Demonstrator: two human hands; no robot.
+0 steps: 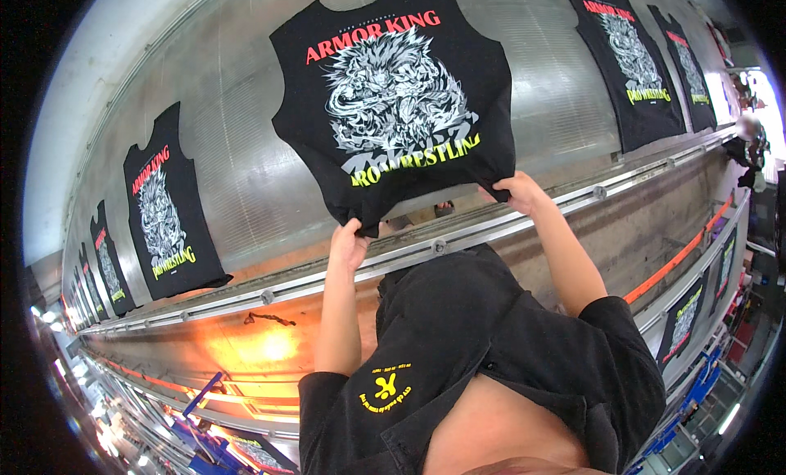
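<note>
A black sleeveless shirt (401, 98) with a grey-white creature print and red and yellow lettering lies over the long metal table in front of me. My left hand (350, 244) grips its lower left corner, fingers closed on the bunched cloth. At the lower right corner, my right hand (517, 191) pinches the hem in the same way. Between the hands the hem sags and curves upward, lifted off the surface near the table's edge. Folds run from each grip into the printed area.
The sloping metal table (246, 172) carries more black printed shirts, one (164, 205) to the left and another (634, 65) to the right. A metal rail (438, 247) runs along its near edge. Behind me stands another line with an orange bar (679, 258). A person (747, 139) is at far right.
</note>
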